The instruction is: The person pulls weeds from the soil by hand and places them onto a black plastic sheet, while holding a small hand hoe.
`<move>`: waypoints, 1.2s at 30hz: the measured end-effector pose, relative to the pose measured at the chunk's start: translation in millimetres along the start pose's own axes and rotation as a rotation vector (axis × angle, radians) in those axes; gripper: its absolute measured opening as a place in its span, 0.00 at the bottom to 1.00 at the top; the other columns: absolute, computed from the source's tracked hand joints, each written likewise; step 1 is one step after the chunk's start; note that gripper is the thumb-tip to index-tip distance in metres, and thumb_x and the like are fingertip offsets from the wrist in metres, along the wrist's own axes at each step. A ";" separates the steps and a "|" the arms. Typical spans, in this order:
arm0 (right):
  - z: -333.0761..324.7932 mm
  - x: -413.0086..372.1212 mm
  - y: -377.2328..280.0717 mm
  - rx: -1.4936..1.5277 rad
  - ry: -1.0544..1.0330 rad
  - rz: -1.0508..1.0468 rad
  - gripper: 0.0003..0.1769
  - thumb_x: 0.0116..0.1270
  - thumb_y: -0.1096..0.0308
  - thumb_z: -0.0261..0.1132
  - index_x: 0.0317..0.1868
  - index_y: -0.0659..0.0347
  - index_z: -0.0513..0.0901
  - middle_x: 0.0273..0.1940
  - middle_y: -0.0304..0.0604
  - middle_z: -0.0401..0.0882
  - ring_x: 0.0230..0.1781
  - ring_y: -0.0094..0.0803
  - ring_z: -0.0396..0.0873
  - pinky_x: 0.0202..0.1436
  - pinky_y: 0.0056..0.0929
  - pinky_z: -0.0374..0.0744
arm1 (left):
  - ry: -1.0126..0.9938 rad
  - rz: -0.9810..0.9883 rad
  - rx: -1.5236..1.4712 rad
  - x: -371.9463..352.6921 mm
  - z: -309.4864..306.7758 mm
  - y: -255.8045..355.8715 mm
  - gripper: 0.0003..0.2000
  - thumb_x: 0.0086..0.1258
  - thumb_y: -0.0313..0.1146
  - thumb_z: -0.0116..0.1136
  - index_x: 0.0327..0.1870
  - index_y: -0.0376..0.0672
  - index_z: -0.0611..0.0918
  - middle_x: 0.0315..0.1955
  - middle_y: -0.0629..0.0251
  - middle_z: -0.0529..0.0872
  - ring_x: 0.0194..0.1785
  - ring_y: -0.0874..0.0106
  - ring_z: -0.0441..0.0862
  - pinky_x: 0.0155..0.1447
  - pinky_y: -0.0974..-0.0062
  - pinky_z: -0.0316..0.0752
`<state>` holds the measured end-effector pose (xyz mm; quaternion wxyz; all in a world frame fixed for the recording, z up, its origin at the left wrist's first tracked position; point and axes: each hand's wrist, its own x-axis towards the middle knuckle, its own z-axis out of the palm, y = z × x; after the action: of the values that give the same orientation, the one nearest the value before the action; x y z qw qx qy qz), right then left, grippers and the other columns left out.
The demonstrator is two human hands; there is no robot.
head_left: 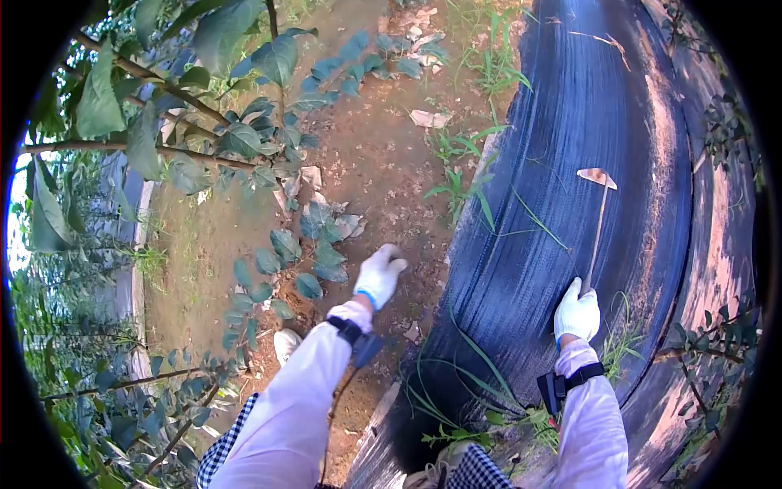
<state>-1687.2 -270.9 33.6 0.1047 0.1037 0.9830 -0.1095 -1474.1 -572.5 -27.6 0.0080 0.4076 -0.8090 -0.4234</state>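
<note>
My right hand (577,313), in a white glove, is closed round the handle of a small hoe (599,220). The hoe's long thin shaft points away from me, and its flat pale blade lies over the black ground sheet (529,220). My left hand (380,275), gloved in white with a blue cuff, hangs above the brown soil, left of the sheet. Its thumb stands apart from the bent fingers and nothing shows in it. Leaves of a low branch (309,285) are close to its left.
Leafy branches (187,98) reach in from the upper left. Green grass (472,183) grows along the sheet's left edge, with more weeds (538,425) near my feet. My shoe (286,345) stands on the soil. Soil and dry litter lie along the right side.
</note>
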 end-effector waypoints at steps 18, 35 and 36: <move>-6.7 -2.3 -0.9 -0.038 -0.038 0.001 0.27 0.70 0.44 0.53 0.39 0.62 0.83 0.34 0.55 0.85 0.38 0.51 0.85 0.43 0.46 0.80 | -0.345 0.331 0.502 -41.4 13.6 -4.8 0.10 0.60 0.36 0.61 0.42 0.46 0.83 0.41 0.58 0.84 0.50 0.53 0.80 0.55 0.60 0.74; -2.7 -0.9 -0.5 -0.034 -0.036 0.005 0.27 0.70 0.44 0.53 0.40 0.61 0.83 0.35 0.56 0.85 0.38 0.52 0.85 0.44 0.47 0.80 | -0.158 0.200 0.313 -8.7 -14.8 -11.5 0.11 0.62 0.38 0.61 0.42 0.43 0.82 0.46 0.53 0.82 0.49 0.50 0.79 0.56 0.60 0.74; -1.9 -0.8 0.2 -0.040 -0.036 0.011 0.27 0.70 0.44 0.53 0.40 0.61 0.83 0.35 0.56 0.85 0.38 0.52 0.84 0.43 0.47 0.80 | -0.100 0.235 0.221 4.2 -10.1 1.6 0.11 0.62 0.38 0.60 0.42 0.43 0.82 0.45 0.53 0.82 0.50 0.50 0.79 0.56 0.60 0.74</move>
<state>-1686.7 -270.4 35.5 0.1251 0.1049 0.9824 -0.0911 -1474.4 -581.7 -21.4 -0.0279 0.2872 -0.8921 -0.3477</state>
